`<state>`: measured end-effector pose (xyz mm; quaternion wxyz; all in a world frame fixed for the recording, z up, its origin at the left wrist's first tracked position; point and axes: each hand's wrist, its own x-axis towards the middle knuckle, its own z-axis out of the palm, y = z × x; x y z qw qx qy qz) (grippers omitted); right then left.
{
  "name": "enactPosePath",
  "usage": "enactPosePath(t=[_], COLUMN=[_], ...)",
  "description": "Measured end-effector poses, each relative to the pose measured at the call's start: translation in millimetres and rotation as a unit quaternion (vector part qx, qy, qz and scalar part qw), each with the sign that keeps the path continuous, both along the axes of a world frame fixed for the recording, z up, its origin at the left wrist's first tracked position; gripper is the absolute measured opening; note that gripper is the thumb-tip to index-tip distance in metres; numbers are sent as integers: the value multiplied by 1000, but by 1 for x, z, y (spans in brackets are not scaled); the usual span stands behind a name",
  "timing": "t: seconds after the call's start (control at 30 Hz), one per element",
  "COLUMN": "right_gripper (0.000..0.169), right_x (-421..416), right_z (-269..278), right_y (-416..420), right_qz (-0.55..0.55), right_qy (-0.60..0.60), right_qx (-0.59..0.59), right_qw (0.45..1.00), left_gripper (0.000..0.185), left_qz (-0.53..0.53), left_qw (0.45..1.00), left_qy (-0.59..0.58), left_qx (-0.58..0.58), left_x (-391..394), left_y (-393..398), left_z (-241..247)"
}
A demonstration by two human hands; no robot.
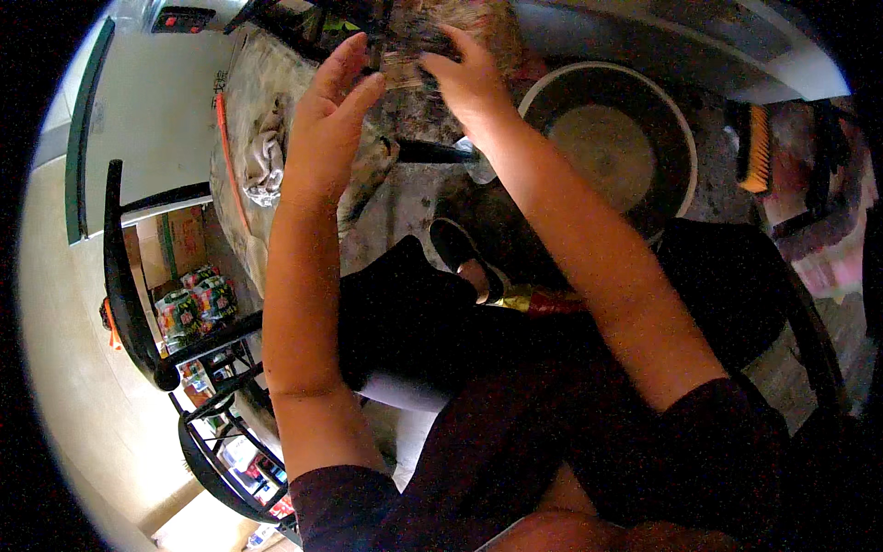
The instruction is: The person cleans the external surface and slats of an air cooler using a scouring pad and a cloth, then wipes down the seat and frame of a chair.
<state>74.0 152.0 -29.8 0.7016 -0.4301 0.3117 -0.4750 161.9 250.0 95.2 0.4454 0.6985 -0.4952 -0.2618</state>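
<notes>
My left hand (331, 114) is raised at the upper middle, thumb and fingers apart, with no object visible in its grasp. Its fingertips are close to a dark, unclear object (376, 45). Opposite it, my right hand (474, 86) is blurred, with its thumb and fingers spread around a dark patch. Whether it grips anything there cannot be made out. Behind both hands is a brown, rough, fibrous-looking surface (486, 24). Below, between my forearms, lies a black handle (434, 151) with a pale end partly covered by my right wrist.
A large round basin (679, 110) stands to the right, beyond it a brush with orange bristles (757, 148). At left are a crumpled grey cloth (264, 162), a thin red-orange strip (231, 162), a black chair (131, 290) and several wrapped packages (196, 307). A black shoe (455, 245) shows below.
</notes>
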Motion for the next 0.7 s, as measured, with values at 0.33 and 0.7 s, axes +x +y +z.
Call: enactPosePath(t=[0.33, 0.7], right_gripper=[45, 63], right_x=[-10, -7], right_z=[-30, -106], right_y=[122, 131], right_qz=[-30, 60], right_qy=[149, 349], right_qx=[-246, -262], right_qw=[957, 898], left_gripper=[36, 32], left_qz=[9, -36], left_qw=[966, 870], left_qy=[-256, -490], left_qx=[29, 52], left_x=[44, 46], left_y=[30, 37], left_z=[-21, -48])
